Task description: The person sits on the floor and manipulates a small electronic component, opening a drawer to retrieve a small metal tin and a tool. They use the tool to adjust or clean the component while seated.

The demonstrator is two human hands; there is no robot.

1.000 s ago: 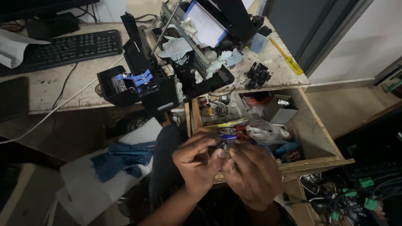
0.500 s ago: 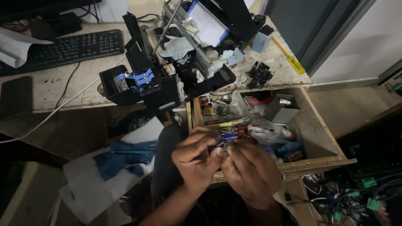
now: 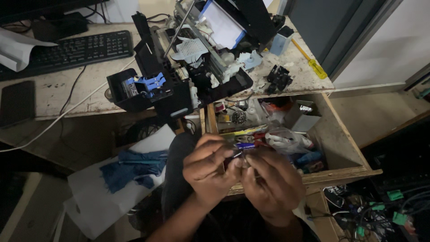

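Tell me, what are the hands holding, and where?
Both the left hand and the right hand pinch one small part between their fingertips; it is too small and dim to identify.

1. The left hand (image 3: 208,168) and the right hand (image 3: 273,181) meet fingertip to fingertip near the bottom of the view, pinching a small part (image 3: 239,157) too tiny and dim to identify.
2. Just beyond the hands, an open wooden drawer (image 3: 333,134) is crammed with mixed clutter.
3. On the bench (image 3: 67,89), farther off, sits a dismantled black printer (image 3: 192,67) with blue inner pieces exposed.
4. A black keyboard (image 3: 71,49) lies far left; a yellow-handled screwdriver (image 3: 309,58) lies far right.
5. Blue cloth (image 3: 132,166) rests on white paper, low on the left.
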